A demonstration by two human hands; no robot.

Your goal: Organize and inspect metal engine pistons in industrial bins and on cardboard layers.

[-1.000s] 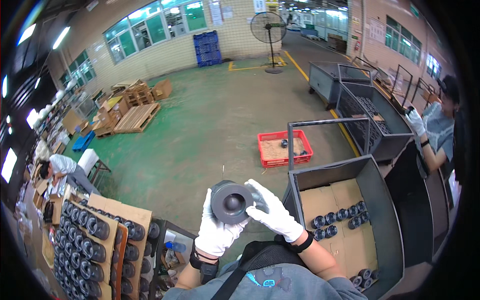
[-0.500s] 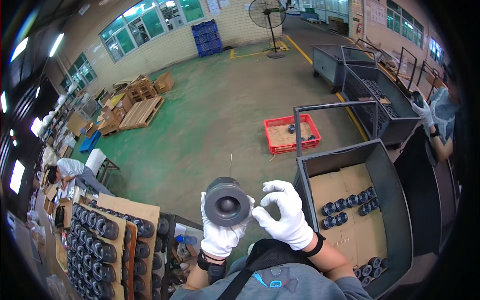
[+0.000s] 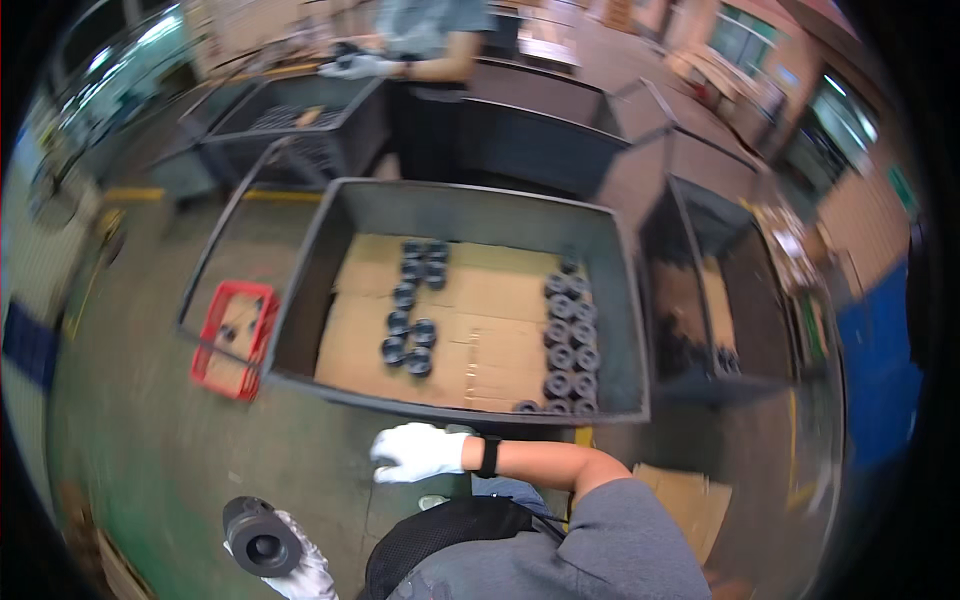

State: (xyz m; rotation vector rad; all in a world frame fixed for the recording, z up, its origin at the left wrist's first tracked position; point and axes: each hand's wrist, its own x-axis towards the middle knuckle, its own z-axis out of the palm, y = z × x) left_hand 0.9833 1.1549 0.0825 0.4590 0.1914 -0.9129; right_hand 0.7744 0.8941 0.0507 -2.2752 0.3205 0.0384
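Note:
In a white glove, my left hand (image 3: 305, 565) is closed around a dark flanged metal part (image 3: 262, 537), whose round face with a central recess points up. My right hand (image 3: 418, 453), gloved too, is just outside the near wall of a large grey metal bin (image 3: 470, 408). Its fingers are loosely bent with a gap at the thumb, and nothing shows in them. Cardboard (image 3: 480, 345) lines the bin. On it stand similar dark parts (image 3: 397, 322) in a short double row at left and a longer one (image 3: 560, 333) along the right wall.
A red crate (image 3: 235, 385) holding a few dark parts sits on the floor at left. More metal bins (image 3: 690, 280) stand at right and behind. Beyond the big bin, a person (image 3: 430, 70) in white gloves holds something dark. Flattened cardboard (image 3: 690, 505) lies at lower right.
My view has swung right, bringing the large bin to the middle. My right hand has come away from the metal part, which stays in my left hand, now at lower left.

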